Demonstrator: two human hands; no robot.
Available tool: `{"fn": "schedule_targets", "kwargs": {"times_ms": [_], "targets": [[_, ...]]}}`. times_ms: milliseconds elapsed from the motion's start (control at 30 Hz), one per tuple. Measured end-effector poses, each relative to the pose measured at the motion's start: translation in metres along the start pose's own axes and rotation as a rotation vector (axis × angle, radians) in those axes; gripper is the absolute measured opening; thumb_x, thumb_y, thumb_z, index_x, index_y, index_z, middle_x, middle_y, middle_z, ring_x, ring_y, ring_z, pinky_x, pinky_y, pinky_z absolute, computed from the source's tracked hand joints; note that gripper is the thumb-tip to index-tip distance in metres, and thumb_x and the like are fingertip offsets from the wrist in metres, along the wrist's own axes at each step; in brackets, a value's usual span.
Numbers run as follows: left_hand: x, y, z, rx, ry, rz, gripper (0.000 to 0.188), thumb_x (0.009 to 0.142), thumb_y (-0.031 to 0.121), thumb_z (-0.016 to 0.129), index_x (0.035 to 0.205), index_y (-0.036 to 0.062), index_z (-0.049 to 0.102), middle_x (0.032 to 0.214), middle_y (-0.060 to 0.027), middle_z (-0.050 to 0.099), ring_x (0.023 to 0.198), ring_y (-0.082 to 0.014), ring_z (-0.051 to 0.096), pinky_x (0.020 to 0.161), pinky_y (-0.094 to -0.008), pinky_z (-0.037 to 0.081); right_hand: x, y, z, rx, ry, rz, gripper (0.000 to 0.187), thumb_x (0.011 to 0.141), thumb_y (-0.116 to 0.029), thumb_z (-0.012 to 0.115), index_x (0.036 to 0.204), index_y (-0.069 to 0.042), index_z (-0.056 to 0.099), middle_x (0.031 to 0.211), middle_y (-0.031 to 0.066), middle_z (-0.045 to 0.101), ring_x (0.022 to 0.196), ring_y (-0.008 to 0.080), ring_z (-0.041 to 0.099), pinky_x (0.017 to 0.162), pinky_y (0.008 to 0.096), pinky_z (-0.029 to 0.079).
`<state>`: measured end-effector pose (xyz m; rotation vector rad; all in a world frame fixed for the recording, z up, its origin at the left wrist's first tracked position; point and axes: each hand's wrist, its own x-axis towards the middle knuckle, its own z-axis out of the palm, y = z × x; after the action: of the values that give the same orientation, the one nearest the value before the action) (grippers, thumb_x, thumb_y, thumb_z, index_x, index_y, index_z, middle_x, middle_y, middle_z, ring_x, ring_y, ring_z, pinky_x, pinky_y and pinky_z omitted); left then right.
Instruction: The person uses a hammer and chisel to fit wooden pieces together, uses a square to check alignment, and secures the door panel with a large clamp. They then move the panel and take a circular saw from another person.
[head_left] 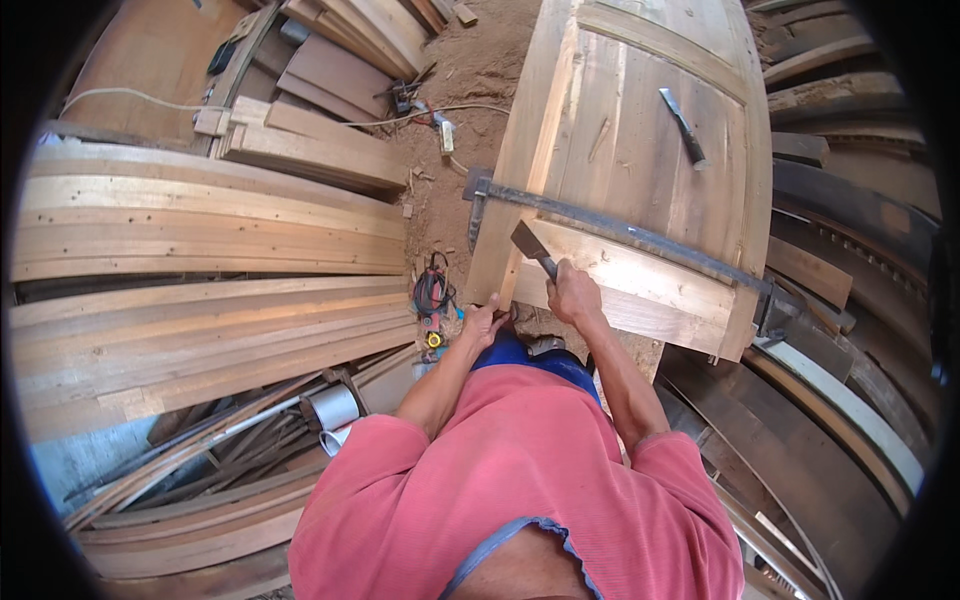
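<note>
A wooden panel door point(610, 130) lies flat in front of me, with a long metal bar clamp point(630, 232) across its near part. My right hand point(574, 293) is wrapped round the handle of a hammer-like tool point(528, 238); its dark, blocky head is raised over the near rail. Closed at the door's near left corner, my left hand point(483, 325) has its thumb and fingers together by the stile's end. Whatever they pinch there is too small to tell. Farther up the panel rests a chisel point(683, 128) with a bright blade and dark handle.
Stacked planks point(210, 225) fill the left side, and more timber point(850, 190) lies along the right. On the sawdust-covered floor point(480, 60) are a red power tool point(432, 300) with a coiled cable and a pale cord point(470, 107). A white pipe point(333, 407) sits at lower left.
</note>
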<state>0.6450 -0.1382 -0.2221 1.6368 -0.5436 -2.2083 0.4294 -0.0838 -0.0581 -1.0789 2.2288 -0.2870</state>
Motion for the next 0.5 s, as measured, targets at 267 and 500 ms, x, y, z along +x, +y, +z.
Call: {"fn": "schedule_targets", "kwargs": {"times_ms": [267,500], "targets": [[-0.013,0.135,0.018,1.297,-0.418,-0.044,0.031,0.097,0.036,0.064,0.093,0.0056,0.069,0.076,-0.0047,0.068,0.063,-0.0141,0.064,0.054,-0.0310,0.051,-0.025,0.058,-0.029,0.386,-0.048,0.110,0.038,0.085,-0.031,0.068,0.099,0.004,0.065,0.094,0.0301,0.069,0.093,0.0441,0.067,0.084,0.0493,0.052],[0.033,0.222,0.232,1.436,-0.445,0.982,0.037,0.090,0.022,0.067,0.120,0.0022,0.058,0.106,-0.0208,0.069,0.100,-0.0376,0.066,0.089,-0.0467,0.051,-0.051,0.107,0.007,0.828,-0.037,0.473,0.027,0.088,-0.020,0.070,0.095,0.006,0.065,0.071,0.0147,0.067,0.062,0.0233,0.067,0.058,0.0381,0.053]]}}
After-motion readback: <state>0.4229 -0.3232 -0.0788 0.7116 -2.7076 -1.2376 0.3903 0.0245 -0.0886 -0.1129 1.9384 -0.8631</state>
